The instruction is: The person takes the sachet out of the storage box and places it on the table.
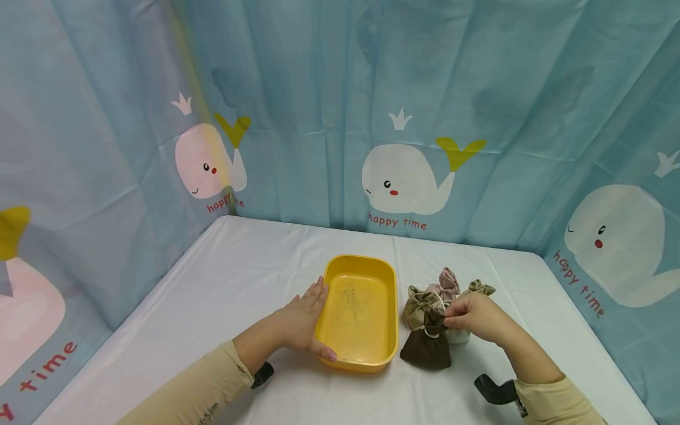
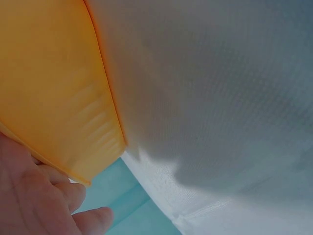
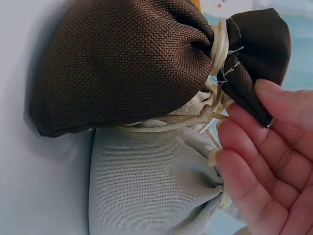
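A yellow plastic tray [image 1: 357,357] stands on the white cloth, with only small dark specks on its floor. My left hand [image 1: 303,321] rests along its left rim, fingers extended and thumb at the near corner; the left wrist view shows the tray's outer wall [image 2: 63,93]. To the right of the tray, my right hand [image 1: 478,316] pinches the gathered top of a dark brown drawstring pouch [image 1: 425,349] between thumb and fingers. In the right wrist view, a grey pouch [image 3: 151,181] with a pale cord lies right beside the brown one [image 3: 127,68].
Behind the brown pouch stand an olive pouch [image 1: 417,307], a pinkish pouch [image 1: 448,282] and a tan pouch [image 1: 480,287], close together. A white cloth [image 1: 255,260] covers the table. Blue curtains [image 1: 297,118] with whale prints enclose its back and sides.
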`<action>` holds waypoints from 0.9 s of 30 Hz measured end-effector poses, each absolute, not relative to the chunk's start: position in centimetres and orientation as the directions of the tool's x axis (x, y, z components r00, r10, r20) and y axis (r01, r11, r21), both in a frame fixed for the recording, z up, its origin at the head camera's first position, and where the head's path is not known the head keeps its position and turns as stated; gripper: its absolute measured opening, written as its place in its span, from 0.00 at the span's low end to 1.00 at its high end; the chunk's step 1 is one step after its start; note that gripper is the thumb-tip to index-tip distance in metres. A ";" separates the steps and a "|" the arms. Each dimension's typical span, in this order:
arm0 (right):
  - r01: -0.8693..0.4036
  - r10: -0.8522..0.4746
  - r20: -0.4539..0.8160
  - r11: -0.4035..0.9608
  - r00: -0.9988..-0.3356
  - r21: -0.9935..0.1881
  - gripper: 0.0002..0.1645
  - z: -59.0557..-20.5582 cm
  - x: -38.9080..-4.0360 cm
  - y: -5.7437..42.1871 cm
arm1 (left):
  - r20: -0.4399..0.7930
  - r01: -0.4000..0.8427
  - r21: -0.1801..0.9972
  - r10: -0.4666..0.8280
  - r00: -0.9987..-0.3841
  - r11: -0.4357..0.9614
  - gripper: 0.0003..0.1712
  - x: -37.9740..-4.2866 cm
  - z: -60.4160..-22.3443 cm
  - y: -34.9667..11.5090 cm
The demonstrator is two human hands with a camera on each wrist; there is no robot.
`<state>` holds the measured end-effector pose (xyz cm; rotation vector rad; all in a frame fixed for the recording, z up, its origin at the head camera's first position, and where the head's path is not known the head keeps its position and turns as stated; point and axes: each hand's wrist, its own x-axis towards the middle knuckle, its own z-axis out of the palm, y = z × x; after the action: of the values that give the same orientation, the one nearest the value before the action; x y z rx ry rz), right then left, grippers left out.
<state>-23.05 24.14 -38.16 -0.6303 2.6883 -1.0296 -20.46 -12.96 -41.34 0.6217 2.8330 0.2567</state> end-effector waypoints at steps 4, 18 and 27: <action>-0.324 -0.455 -0.032 0.680 -0.890 -0.658 0.03 -38.4 -23.2 24.2 | -0.184 0.394 0.220 0.434 -0.882 0.892 0.83 -20.4 -41.2 -12.9; -0.320 -0.486 -0.069 0.668 -0.871 -0.672 0.05 -38.0 -23.4 24.5 | -0.188 0.396 0.217 0.437 -0.880 0.892 0.83 -20.3 -41.1 -12.9; -0.332 -0.454 -0.048 0.716 -0.890 -0.614 0.07 -35.9 -23.4 25.2 | -0.201 0.405 0.190 0.439 -0.876 0.894 0.83 -20.5 -40.8 -12.9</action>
<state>-23.41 25.24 -35.94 -0.6318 2.7258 -0.9187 -20.49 -12.89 -40.85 0.6386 2.8223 0.2083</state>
